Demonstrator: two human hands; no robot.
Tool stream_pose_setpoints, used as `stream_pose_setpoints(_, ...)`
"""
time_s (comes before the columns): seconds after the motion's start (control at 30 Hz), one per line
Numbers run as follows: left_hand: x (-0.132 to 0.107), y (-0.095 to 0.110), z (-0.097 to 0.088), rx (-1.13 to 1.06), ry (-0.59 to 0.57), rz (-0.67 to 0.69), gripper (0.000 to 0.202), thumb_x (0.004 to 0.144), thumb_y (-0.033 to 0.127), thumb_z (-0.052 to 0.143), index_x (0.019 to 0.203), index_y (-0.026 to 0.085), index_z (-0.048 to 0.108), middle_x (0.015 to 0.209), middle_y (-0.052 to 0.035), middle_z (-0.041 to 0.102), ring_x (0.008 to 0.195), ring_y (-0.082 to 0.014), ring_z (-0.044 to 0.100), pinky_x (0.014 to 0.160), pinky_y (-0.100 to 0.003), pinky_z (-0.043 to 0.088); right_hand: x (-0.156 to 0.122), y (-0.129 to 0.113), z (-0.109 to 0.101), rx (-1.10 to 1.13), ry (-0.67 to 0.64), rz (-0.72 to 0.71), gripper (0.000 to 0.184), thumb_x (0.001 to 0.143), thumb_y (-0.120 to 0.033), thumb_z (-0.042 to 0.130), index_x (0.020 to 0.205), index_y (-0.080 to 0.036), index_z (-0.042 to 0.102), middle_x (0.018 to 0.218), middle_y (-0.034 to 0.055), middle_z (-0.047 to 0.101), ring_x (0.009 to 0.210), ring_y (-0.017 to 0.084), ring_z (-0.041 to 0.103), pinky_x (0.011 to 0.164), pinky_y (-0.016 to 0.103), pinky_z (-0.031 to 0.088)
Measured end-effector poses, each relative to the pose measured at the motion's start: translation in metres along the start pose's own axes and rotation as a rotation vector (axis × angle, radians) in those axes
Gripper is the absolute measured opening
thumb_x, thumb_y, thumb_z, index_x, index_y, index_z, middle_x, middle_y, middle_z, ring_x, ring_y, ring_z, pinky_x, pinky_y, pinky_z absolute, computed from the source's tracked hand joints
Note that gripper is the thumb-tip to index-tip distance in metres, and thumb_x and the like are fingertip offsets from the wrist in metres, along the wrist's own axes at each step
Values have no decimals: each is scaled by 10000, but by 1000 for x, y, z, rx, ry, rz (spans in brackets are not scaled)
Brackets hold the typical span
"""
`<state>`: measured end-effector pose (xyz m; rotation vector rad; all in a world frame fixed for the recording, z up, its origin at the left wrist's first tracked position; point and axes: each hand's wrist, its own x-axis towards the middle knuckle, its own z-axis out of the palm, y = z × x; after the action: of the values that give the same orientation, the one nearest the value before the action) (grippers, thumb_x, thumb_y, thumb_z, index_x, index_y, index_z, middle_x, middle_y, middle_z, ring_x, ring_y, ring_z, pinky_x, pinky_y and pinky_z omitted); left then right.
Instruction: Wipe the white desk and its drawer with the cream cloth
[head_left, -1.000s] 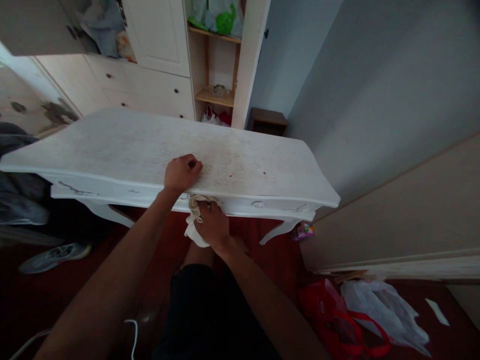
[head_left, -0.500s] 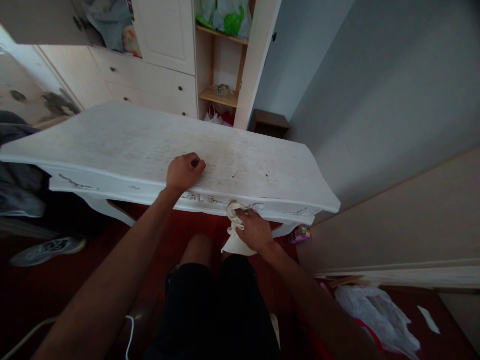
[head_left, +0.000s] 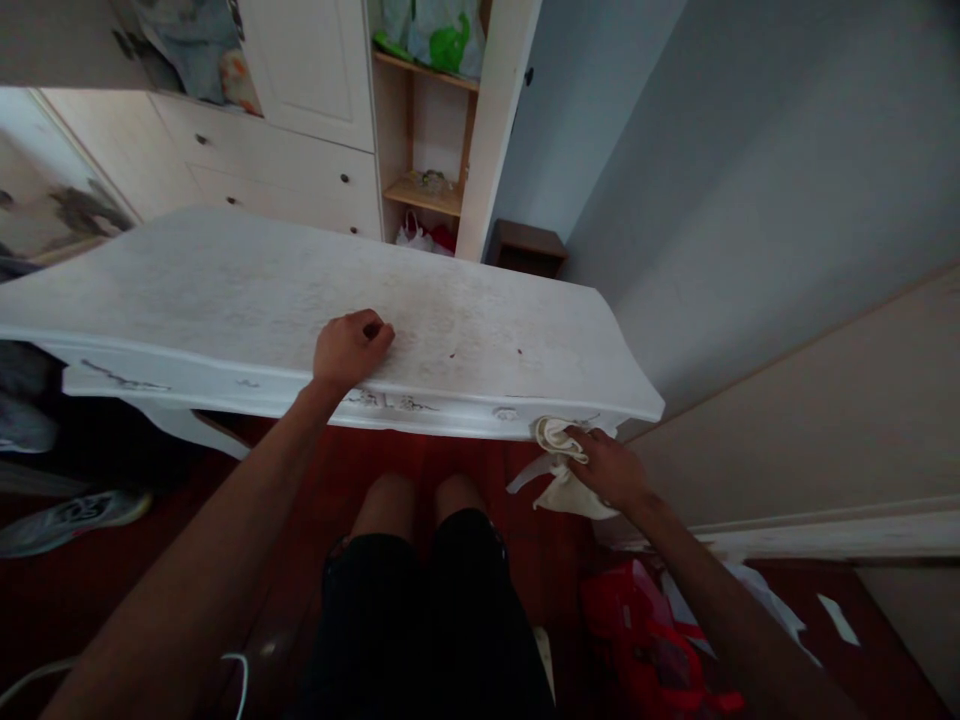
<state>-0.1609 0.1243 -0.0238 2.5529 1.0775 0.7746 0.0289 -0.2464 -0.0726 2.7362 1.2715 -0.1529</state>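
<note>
A white table with a carved front edge stands before me, its top marked with grey-brown smudges. My left hand rests on the top near the front edge, curled into a loose fist with a dark hollow and nothing visible in it. At the right end of the carved front, my right hand grips a bunched cream cloth. The cloth is pressed against the front, and its loose end hangs below. A round carved ornament shows left of the cloth.
Behind the table is a white cabinet with drawers and open shelves holding bags. A small brown box-shaped unit stands by the grey wall. A red bag lies on the floor at right, a shoe at left.
My right hand has slid the cloth rightward along the table's front, past the round ornament. My left hand stays on the tabletop. The view has shifted slightly, showing more of the red bag.
</note>
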Motion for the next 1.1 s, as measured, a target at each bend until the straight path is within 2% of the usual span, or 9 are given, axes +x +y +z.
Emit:
stream_pose_setpoints(0.13, 0, 2, -2, 15, -18, -15, 306, 844, 394, 455, 819, 209, 698, 865, -99, 742, 818, -254, 668, 735, -333, 464, -11, 22, -18, 64, 150, 76, 455, 917, -336, 520, 1356, -235, 583, 1117, 118, 683, 947, 280, 679, 785, 365, 518)
stream_pose_setpoints(0.33, -1, 7, -6, 30, -49, -29, 309, 846, 403, 440, 826, 222, 690, 879, -87, 745, 836, -255, 669, 737, -323, 455, -13, 41, -73, 369, 575, -33, 432, 840, -360, 583, 1240, -213, 653, 1166, 97, 699, 1005, 259, 671, 914, 402, 522)
stream_pose_setpoints(0.5, -1, 7, -8, 14, -58, -26, 296, 844, 402, 452, 802, 224, 684, 859, -92, 742, 815, -254, 669, 720, -325, 452, 26, 26, -130, 435, 1007, -59, 463, 816, -282, 564, 1275, -231, 592, 1191, 100, 657, 1063, 270, 630, 948, 464, 501)
stream_pose_setpoints(0.6, 0, 6, -8, 12, -49, -22, 288, 847, 403, 457, 792, 230, 680, 847, -85, 745, 806, -252, 670, 709, -321, 451, 67, 8, -148, 441, 1178, -87, 510, 845, -262, 506, 1351, -202, 499, 1260, 128, 588, 1188, 282, 552, 1017, 503, 443)
stream_pose_setpoints(0.7, 0, 4, -7, 12, -43, -20, 304, 856, 408, 452, 796, 220, 683, 858, -96, 749, 807, -255, 676, 706, -322, 452, 103, -15, -142, 430, 1119, -112, 536, 854, -260, 491, 1380, -163, 463, 1283, 151, 563, 1229, 287, 512, 1052, 487, 419)
stream_pose_setpoints(0.77, 1, 3, -7, 8, -45, -18, 315, 859, 409, 449, 803, 211, 687, 866, -106, 751, 806, -257, 679, 703, -323, 453, 118, -32, -126, 393, 946, -154, 554, 864, -264, 496, 1405, -158, 452, 1305, 157, 552, 1234, 284, 505, 1044, 450, 436)
stream_pose_setpoints(0.87, 1, 2, -6, 2, -54, -5, 328, 859, 407, 444, 806, 197, 690, 868, -119, 751, 798, -261, 680, 701, -331, 454, 128, -54, -101, 276, 611, -256, 573, 874, -293, 530, 1424, -143, 470, 1343, 167, 539, 1242, 291, 499, 1050, 419, 436)
stream_pose_setpoints(0.93, 1, 1, -6, -4, -58, -1, 328, 857, 403, 442, 800, 194, 688, 861, -120, 748, 790, -258, 678, 699, -332, 453, 131, -62, -92, 212, 484, -281, 591, 885, -323, 544, 1438, -125, 472, 1394, 177, 513, 1279, 304, 473, 1084, 428, 404)
stream_pose_setpoints(1.1, 2, 1, -5, -7, -50, -8, 311, 854, 403, 449, 777, 207, 678, 848, -100, 746, 785, -241, 675, 695, -319, 451, 127, -57, -105, 233, 337, -311, 765, 904, -499, 548, 1542, -141, 323, 1534, 170, 402, 1397, 308, 383, 1135, 453, 348)
